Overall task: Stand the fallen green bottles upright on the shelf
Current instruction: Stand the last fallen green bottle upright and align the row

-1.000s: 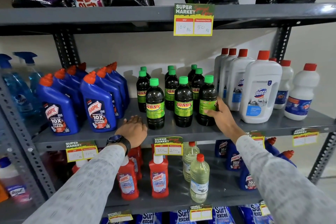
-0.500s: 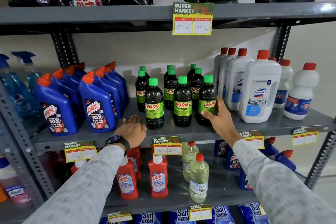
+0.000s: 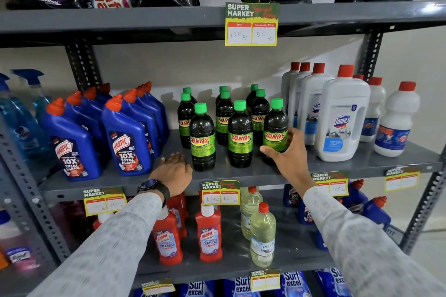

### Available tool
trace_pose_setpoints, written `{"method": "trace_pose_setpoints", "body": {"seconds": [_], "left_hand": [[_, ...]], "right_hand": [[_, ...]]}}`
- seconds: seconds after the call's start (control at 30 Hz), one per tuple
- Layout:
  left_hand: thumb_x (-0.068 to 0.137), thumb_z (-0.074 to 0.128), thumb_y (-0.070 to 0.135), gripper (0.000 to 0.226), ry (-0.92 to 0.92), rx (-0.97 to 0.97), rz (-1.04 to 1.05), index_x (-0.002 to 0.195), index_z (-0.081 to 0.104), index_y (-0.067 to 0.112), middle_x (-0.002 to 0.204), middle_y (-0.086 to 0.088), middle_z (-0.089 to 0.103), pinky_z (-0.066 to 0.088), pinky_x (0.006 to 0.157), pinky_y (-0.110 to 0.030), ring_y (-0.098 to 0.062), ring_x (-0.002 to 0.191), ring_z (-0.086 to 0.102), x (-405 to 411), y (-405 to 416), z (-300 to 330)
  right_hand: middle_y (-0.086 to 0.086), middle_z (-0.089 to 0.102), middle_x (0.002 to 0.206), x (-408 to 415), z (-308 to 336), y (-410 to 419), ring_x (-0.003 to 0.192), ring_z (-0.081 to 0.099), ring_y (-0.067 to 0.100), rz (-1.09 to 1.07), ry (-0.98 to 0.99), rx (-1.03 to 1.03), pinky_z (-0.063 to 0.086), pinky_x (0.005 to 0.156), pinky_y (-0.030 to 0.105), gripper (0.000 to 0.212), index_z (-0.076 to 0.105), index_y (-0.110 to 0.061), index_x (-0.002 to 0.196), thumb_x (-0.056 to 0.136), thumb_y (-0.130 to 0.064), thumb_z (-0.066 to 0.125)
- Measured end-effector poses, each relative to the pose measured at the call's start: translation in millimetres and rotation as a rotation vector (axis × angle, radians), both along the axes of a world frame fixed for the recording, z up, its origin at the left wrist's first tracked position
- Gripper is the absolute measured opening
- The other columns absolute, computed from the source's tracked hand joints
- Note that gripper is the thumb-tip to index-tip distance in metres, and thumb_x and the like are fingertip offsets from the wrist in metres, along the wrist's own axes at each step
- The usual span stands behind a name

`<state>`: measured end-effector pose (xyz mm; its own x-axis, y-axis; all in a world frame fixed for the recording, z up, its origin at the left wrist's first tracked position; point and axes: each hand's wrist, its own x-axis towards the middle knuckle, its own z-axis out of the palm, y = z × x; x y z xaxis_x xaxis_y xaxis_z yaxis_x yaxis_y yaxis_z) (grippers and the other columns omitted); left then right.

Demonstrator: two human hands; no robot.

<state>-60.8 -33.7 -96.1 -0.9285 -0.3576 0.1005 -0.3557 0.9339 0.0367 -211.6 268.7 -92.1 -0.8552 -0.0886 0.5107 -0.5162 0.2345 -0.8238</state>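
Several dark bottles with green caps and green SUNNY labels stand upright in three rows on the grey middle shelf. My right hand grips the lower part of the front right green bottle, thumb across its label. The front middle green bottle and the front left green bottle stand free. My left hand rests palm down on the shelf edge, just left of the front left bottle, holding nothing. None of the green bottles lies on its side.
Blue Harpic bottles stand left of the green ones, white Domex bottles right of them. Price tags hang on the shelf edge. Red Harpic bottles and pale yellow bottles stand on the shelf below.
My right hand has turned the front right green bottle so its SUNNY label faces forward. My left hand has stayed on the shelf edge.
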Motion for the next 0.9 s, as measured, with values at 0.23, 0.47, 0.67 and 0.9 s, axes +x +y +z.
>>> {"method": "trace_pose_setpoints", "body": {"seconds": [0.23,0.47,0.67,0.9], "left_hand": [[0.100,0.047,0.032,0.048,0.701,0.313,0.051,0.146,0.052,0.017,0.147,-0.008,0.058,0.048,0.105,-0.037,-0.026,0.130,0.058,23,20,0],[0.079,0.081,0.024,0.089,0.607,0.939,-0.128,0.155,0.036,0.029,0.145,0.007,0.053,0.042,0.113,-0.037,-0.010,0.132,0.053,20,33,14],[0.071,0.089,0.019,0.085,0.604,0.928,-0.157,0.146,0.048,0.023,0.126,0.011,0.064,0.048,0.094,-0.014,0.007,0.108,0.061,7,34,17],[0.073,0.088,0.015,0.076,0.643,0.905,-0.157,0.141,0.054,0.020,0.109,0.020,0.064,0.046,0.079,-0.003,0.015,0.094,0.063,13,28,18]], "right_hand": [[-0.002,0.058,0.122,43,-7,1,0.108,0.060,0.017,-0.201,0.167,-0.099,0.055,0.095,0.047,0.054,0.056,-0.018,0.134,0.088,-0.029,0.082],[-0.002,0.064,0.139,69,-8,-38,0.128,0.059,0.016,0.069,0.003,0.196,0.050,0.108,0.039,0.076,0.048,-0.015,0.151,0.087,-0.030,0.085],[0.003,0.068,0.134,57,1,-58,0.124,0.060,0.021,0.052,-0.044,0.219,0.040,0.092,0.026,0.080,0.049,-0.012,0.148,0.081,-0.027,0.089],[0.000,0.072,0.126,44,4,-63,0.116,0.066,0.019,0.065,-0.091,0.191,0.053,0.098,0.038,0.067,0.058,-0.011,0.137,0.079,-0.020,0.091]]}}
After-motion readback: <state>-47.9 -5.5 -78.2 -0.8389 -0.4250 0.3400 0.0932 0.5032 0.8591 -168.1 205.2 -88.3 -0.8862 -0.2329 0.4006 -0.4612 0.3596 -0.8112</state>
